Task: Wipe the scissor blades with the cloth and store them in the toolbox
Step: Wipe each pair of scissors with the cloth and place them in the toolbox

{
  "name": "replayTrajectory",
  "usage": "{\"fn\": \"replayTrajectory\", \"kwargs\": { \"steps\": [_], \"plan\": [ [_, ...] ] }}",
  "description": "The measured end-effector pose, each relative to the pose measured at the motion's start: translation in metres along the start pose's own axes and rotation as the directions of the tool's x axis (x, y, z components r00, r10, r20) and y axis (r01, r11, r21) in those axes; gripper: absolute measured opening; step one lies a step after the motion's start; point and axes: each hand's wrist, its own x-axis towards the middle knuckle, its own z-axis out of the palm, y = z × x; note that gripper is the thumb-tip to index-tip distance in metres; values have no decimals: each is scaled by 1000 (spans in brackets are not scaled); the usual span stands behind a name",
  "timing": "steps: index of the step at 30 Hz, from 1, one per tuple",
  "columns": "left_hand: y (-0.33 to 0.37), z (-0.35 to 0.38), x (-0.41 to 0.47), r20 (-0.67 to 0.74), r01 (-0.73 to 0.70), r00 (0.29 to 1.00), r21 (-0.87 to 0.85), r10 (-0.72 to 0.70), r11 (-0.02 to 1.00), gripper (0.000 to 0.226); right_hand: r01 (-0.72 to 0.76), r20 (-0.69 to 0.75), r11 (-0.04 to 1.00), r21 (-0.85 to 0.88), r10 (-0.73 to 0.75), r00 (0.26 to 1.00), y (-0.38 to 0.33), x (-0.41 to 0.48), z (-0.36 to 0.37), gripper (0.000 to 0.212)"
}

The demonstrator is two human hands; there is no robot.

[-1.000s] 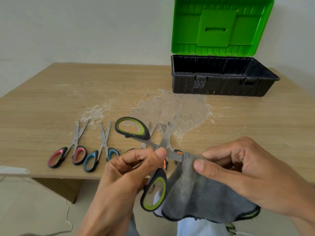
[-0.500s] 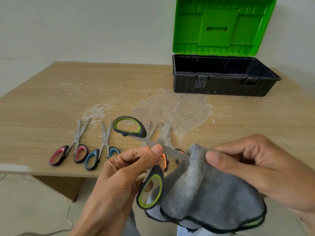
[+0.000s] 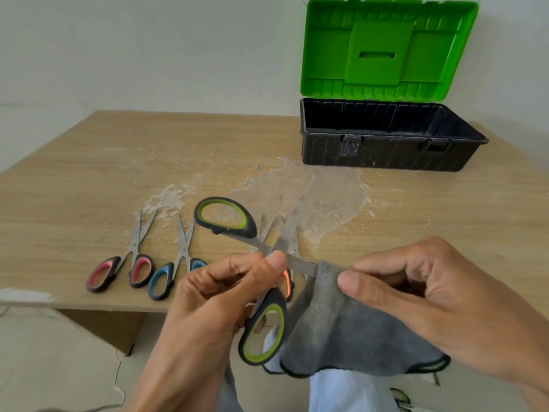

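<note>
My left hand (image 3: 219, 295) pinches the large green-and-black scissors (image 3: 237, 224) near the pivot, and they are spread wide. One blade points up and away; the other runs right into the grey cloth (image 3: 350, 328). My right hand (image 3: 421, 295) pinches the cloth around that blade, so its tip is hidden. The black toolbox (image 3: 386, 156) stands at the back right with its green lid (image 3: 383, 52) raised and nothing visible inside.
Near the table's front edge lie pink-handled scissors (image 3: 118, 270) and blue-handled scissors (image 3: 166, 278). An orange-handled pair (image 3: 287, 282) lies mostly hidden behind my left hand. A whitish dried patch (image 3: 312, 203) covers the wooden table (image 3: 89, 179) in the middle.
My right hand slid the cloth outward along the blade and back in toward the pivot. The left hand kept its hold on the scissors.
</note>
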Motion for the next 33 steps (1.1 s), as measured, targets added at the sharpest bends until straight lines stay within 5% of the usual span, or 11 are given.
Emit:
{"fn": "replayTrajectory", "kwargs": {
  "steps": [16,22,33],
  "plan": [
    [-10,8,0,26,24,999,14,-24,1000,23,46,-28,997,57,-45,999,1,2,7,27],
    [-4,5,2,6,19,1000,1,-19,1000,25,-12,-46,998,58,15,999,1,1,0,49],
    [-7,6,1,-6,91,996,-52,-92,994,19,5,-44,995,103,-1,999,-1,5,8,25]
  ]
}}
